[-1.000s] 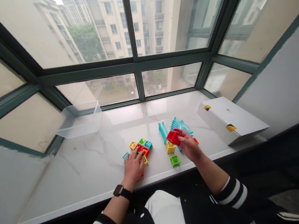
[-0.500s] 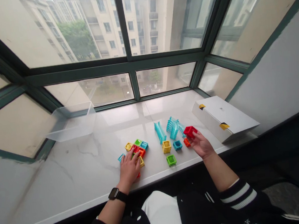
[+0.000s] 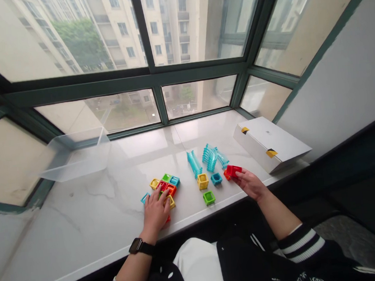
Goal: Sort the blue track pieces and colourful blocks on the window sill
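Between the fingers of my right hand is a red block, held just above the sill and partly in front of an orange block. My left hand lies with fingers spread over a cluster of hollow blocks, touching red and orange ones. Around its fingers show a yellow block, a green block and a blue block; some others are hidden under the palm. Between the hands stand a yellow block, a blue block and a green block.
Translucent blue track pieces lie behind the middle blocks, with a straight one to their left. A clear plastic bin stands at the left. On the right is a white box with yellow-black tabs. Windows border the marble sill.
My right hand has lowered and turned the red block, bringing it nearer the orange block. The left hand stays on the cluster. The whole view has shifted slightly.
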`<state>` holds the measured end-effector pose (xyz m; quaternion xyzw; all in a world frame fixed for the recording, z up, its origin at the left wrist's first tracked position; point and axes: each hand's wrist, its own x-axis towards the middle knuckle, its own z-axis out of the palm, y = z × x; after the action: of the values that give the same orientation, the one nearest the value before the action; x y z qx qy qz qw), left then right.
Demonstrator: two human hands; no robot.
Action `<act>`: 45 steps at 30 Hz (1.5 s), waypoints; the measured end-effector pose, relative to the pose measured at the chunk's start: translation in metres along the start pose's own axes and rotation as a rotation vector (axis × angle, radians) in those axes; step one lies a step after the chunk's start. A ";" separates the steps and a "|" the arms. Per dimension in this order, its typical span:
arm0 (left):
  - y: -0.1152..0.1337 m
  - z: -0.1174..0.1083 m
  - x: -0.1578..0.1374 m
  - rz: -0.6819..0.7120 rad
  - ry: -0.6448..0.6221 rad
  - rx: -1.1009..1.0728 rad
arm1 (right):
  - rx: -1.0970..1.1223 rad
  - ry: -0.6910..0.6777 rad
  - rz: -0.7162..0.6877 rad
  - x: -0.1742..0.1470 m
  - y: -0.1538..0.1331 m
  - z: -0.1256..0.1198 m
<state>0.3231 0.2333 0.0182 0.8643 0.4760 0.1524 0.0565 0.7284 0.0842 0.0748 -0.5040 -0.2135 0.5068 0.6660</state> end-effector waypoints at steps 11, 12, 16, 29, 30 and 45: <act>0.004 -0.006 0.001 -0.007 -0.019 -0.005 | -0.738 -0.039 -0.134 0.000 0.032 -0.017; 0.004 -0.006 0.001 -0.006 -0.021 -0.002 | -0.823 -0.056 -0.195 -0.001 0.033 -0.017; 0.003 -0.006 0.000 0.006 -0.019 -0.006 | -1.097 -0.156 -0.418 -0.006 0.036 -0.012; 0.003 -0.006 0.000 -0.003 -0.009 -0.035 | -1.353 -0.258 -0.481 -0.003 0.056 -0.008; 0.003 -0.006 0.000 -0.003 -0.008 -0.035 | -1.360 -0.261 -0.480 -0.003 0.057 -0.008; 0.006 -0.010 0.000 -0.014 -0.012 -0.037 | -1.403 -0.279 -0.497 -0.009 0.054 -0.003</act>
<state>0.3245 0.2297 0.0286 0.8606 0.4789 0.1555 0.0766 0.7026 0.0732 0.0277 -0.6780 -0.6754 0.1462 0.2506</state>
